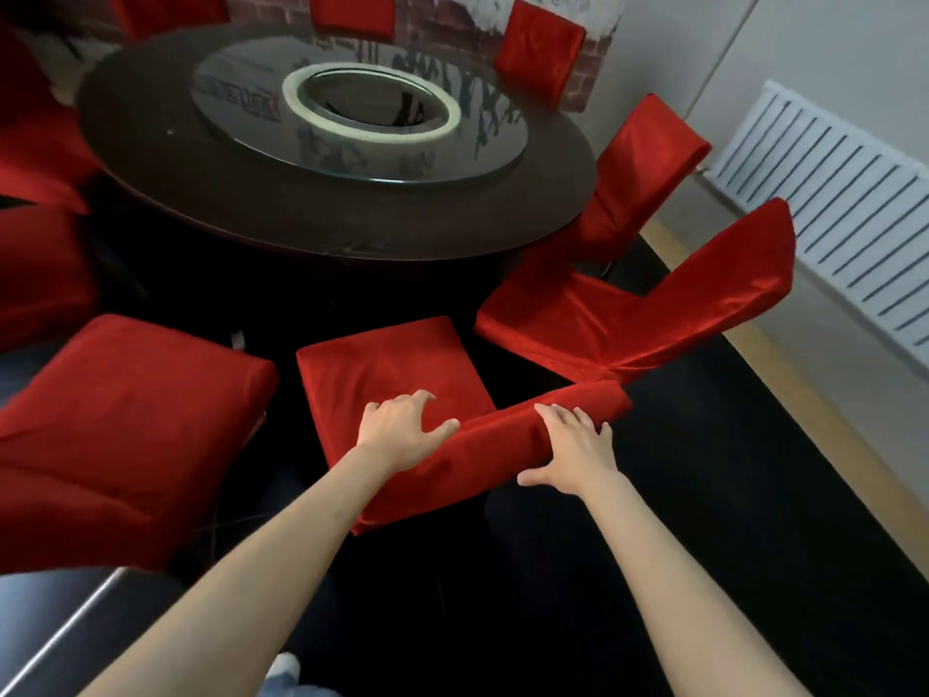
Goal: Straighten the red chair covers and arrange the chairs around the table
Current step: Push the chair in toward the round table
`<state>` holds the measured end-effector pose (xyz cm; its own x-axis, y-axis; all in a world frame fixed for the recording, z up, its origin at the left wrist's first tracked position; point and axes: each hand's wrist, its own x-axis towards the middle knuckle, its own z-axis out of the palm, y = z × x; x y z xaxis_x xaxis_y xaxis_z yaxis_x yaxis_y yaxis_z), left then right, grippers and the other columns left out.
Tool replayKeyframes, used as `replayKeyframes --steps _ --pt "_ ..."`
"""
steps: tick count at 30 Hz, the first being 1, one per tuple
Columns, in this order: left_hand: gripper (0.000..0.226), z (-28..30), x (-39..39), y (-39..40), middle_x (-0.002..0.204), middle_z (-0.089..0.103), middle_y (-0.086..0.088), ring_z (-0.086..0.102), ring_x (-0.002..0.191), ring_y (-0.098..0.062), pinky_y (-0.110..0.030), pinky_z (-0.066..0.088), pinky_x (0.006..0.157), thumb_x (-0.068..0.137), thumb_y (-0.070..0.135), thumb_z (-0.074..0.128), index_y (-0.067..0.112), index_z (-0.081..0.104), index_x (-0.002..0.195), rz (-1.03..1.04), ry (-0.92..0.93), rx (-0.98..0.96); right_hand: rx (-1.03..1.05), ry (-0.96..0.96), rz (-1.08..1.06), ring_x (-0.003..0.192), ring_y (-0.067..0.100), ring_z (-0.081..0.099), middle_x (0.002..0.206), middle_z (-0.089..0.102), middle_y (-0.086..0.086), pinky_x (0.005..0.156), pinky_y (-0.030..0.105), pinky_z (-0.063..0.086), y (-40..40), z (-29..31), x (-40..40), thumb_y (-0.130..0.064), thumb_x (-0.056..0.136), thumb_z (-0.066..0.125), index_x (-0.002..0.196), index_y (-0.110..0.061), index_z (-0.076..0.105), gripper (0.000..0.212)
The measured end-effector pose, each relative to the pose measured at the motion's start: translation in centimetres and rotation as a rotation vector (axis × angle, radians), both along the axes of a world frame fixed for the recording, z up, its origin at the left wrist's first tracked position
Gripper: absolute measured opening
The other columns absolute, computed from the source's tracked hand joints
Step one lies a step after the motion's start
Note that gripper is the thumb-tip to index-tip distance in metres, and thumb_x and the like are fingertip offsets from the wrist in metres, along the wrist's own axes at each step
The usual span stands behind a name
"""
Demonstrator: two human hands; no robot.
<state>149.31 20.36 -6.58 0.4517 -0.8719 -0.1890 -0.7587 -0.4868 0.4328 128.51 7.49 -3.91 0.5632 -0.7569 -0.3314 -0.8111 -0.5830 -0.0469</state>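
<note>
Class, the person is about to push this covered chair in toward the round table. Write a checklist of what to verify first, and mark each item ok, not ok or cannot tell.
1. Left hand on the chair: ok, it rests on the seat by the backrest.
2. Right hand on the chair: ok, it lies on the backrest top.
3. Cover smooth: not ok, faint creases on the seat.
4. Chair faces the table: ok, the seat points toward it.
5. Gaps to neighbouring chairs, left and right: ok, dark gaps on both sides.
6. Floor under the chair free: cannot tell, hidden.
</note>
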Motion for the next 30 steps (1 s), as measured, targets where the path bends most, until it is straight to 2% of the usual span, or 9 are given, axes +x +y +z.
replayKeyframes --steps 8,20,24,30 --pt "0.066 -1.8 -1.9 0.0 0.125 0.061 -0.002 0.055 0.117 -0.021 -0.041 0.035 0.099 0.086 0.069 0.04 0.024 0.046 0.134 0.192 0.008 0.052 0.034 0.03 0.179 0.147 0.028 0.01 0.159 0.02 0.0 0.114 0.059 0.01 -3.5 -1.7 -0.3 -0.063 0.069 0.073 0.152 -0.027 0.014 0.109" --pt "0.068 -2.1 -2.6 -4.1 0.124 0.061 -0.002 0.057 0.115 -0.021 -0.04 0.038 0.099 0.085 0.07 0.041 0.023 0.046 0.135 0.214 -0.074 0.055 0.079 0.036 0.259 0.148 0.028 0.008 0.16 0.018 0.001 0.115 0.058 0.008 -8.2 -2.6 -0.4 -0.066 0.064 0.074 0.152 -0.028 0.014 0.113" --pt "0.071 -2.6 -3.5 -4.7 0.122 0.062 -0.001 0.058 0.114 -0.021 -0.04 0.038 0.099 0.082 0.072 0.044 0.024 0.047 0.134 0.297 -0.091 0.053 0.102 0.077 0.395 0.148 0.028 0.009 0.16 0.018 0.0 0.115 0.058 0.007 -10.5 -2.7 0.5 -0.071 0.058 0.074 0.153 -0.029 0.013 0.12" --pt "0.074 -3.9 -5.2 -3.6 0.124 0.062 0.0 0.057 0.115 -0.022 -0.04 0.038 0.097 0.08 0.075 0.04 0.025 0.048 0.134 0.397 -0.13 0.143 0.178 0.066 0.561 0.148 0.027 0.01 0.159 0.02 0.0 0.116 0.056 0.005 -12.3 -3.9 0.4 -0.073 0.058 0.071 0.153 -0.03 0.012 0.119"
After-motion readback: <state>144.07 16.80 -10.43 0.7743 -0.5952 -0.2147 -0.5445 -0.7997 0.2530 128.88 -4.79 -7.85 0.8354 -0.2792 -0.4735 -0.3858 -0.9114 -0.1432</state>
